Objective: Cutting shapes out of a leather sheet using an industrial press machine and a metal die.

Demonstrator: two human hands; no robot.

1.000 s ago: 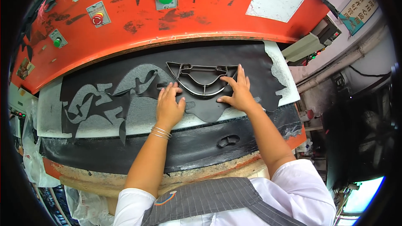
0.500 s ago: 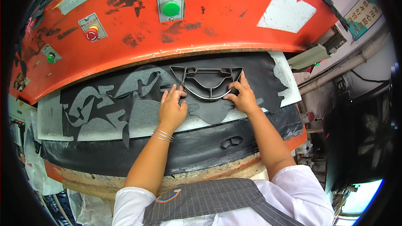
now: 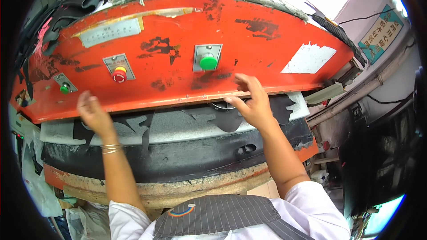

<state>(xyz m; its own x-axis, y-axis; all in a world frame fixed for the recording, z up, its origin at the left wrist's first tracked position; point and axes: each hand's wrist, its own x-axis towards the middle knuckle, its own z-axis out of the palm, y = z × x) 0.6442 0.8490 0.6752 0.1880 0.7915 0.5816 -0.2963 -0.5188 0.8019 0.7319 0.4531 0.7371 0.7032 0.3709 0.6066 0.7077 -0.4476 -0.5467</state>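
Observation:
My left hand (image 3: 92, 114) is raised in front of the red machine panel, holding nothing, its slightly blurred fingers stretched out. A small green button (image 3: 64, 89) is the control nearest to it. My right hand (image 3: 253, 100) is up at the panel's lower edge with thumb and fingers apart, below and right of the large green button (image 3: 208, 62). Behind that thumb, a curved metal cutting die (image 3: 223, 106) lies on the black sheet material (image 3: 228, 122); the panel hides most of it. The cut sheet rests on a white board (image 3: 178, 130).
A red emergency-stop button (image 3: 119, 75) sits between the green ones on the red panel (image 3: 164, 80). Nearer me runs a black padded ledge (image 3: 191, 162) with a worn front edge (image 3: 178, 191). Dark scraps (image 3: 89, 0) hang at the upper left; a fan (image 3: 387, 160) stands at right.
Both hands have let go of the cutting die. The left moved far left and up; the right rose to the panel edge. The view tilted up, and the panel now covers most of the die.

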